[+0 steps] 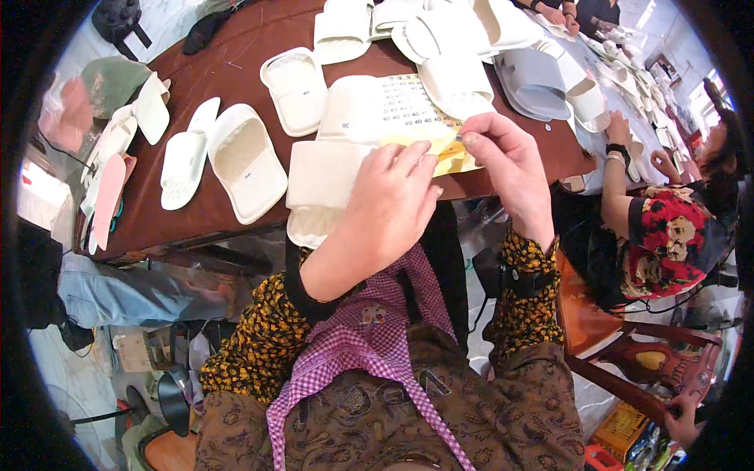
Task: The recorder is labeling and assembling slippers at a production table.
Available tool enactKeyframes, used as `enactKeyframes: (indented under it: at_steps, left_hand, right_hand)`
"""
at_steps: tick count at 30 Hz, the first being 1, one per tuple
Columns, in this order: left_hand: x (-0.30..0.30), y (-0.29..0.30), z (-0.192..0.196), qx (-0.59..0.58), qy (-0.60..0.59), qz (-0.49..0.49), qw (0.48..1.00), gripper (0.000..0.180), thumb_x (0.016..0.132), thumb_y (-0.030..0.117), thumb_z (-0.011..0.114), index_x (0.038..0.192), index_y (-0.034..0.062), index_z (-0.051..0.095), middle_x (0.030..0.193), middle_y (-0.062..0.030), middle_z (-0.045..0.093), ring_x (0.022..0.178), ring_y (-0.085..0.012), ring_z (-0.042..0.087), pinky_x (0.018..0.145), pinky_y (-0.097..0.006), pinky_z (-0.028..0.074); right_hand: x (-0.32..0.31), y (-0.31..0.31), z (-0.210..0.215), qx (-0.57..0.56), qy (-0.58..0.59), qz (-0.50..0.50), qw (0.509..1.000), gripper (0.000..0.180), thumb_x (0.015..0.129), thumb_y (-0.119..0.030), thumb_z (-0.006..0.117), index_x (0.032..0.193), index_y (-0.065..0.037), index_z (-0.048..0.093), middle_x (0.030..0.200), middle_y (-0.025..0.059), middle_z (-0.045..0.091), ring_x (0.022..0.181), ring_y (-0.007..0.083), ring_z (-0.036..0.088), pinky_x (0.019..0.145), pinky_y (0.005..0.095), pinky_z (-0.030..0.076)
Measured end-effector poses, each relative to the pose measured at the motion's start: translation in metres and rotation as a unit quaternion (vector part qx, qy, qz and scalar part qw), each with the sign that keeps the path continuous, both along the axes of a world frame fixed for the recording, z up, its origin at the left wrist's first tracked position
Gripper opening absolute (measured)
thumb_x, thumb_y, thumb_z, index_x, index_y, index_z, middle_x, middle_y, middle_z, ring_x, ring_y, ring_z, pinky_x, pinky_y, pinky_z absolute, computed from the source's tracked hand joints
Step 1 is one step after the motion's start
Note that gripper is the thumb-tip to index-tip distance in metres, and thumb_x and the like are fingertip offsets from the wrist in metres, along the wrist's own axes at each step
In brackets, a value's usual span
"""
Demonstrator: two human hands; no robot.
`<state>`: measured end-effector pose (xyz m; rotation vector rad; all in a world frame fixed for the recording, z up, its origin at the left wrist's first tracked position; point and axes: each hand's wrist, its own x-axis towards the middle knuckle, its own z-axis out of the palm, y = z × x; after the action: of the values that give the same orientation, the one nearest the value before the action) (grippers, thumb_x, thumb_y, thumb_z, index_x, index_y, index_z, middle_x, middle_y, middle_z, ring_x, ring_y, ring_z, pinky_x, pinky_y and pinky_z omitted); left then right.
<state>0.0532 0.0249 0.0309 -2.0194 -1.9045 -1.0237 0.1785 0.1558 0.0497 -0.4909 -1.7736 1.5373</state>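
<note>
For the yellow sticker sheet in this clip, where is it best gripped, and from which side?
Grip the yellow sticker sheet at its free right edge, from the right, probably as the right hand pinches it: the left hand covers its left part, on the cream slipper.

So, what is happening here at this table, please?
A person sits at a brown table covered with white slippers. The left hand rests on a white slipper and steadies a yellow sticker sheet. The right hand pinches the sheet's edge between its fingertips. A second, white sticker sheet lies on the slipper. To the right, another person in a flowered top works at a neighbouring table.
</note>
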Motion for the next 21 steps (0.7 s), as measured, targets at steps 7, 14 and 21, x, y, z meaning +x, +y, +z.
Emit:
enactKeyframes:
  at_steps: [7,14,21]
  left_hand:
    - [0.003,-0.005,-0.003,-0.075,0.044,0.021,0.996,0.035,0.078,0.015,0.064,0.107,-0.0016,0.057,0.117,-0.0154,0.054,0.11,-0.03,0.047,0.092,-0.04,0.038]
    - [-0.007,-0.004,-0.008,-0.086,0.084,0.027,0.992,0.031,0.077,0.018,0.064,0.103,0.0023,0.059,0.113,-0.0103,0.058,0.105,-0.0256,0.051,0.09,-0.038,0.038]
    - [-0.021,-0.003,-0.005,-0.09,0.083,-0.003,0.992,0.024,0.08,0.018,0.062,0.1,0.0052,0.061,0.108,-0.0062,0.06,0.1,-0.0226,0.053,0.085,-0.037,0.037]
  right_hand:
    - [-0.016,0.018,-0.014,0.251,-0.138,0.024,0.958,0.008,0.085,-0.005,0.056,0.088,0.002,0.059,0.085,0.0059,0.055,0.08,0.0127,0.053,0.072,0.0244,0.043]
    - [-0.029,0.019,-0.015,0.41,-0.243,-0.008,0.879,0.011,0.082,-0.009,0.055,0.085,0.001,0.059,0.088,0.0147,0.056,0.088,0.031,0.054,0.08,0.036,0.044]
    - [-0.036,0.022,-0.014,0.425,-0.278,-0.007,0.861,0.011,0.078,-0.01,0.056,0.081,0.001,0.058,0.086,0.0203,0.061,0.087,0.0372,0.057,0.078,0.0436,0.046]
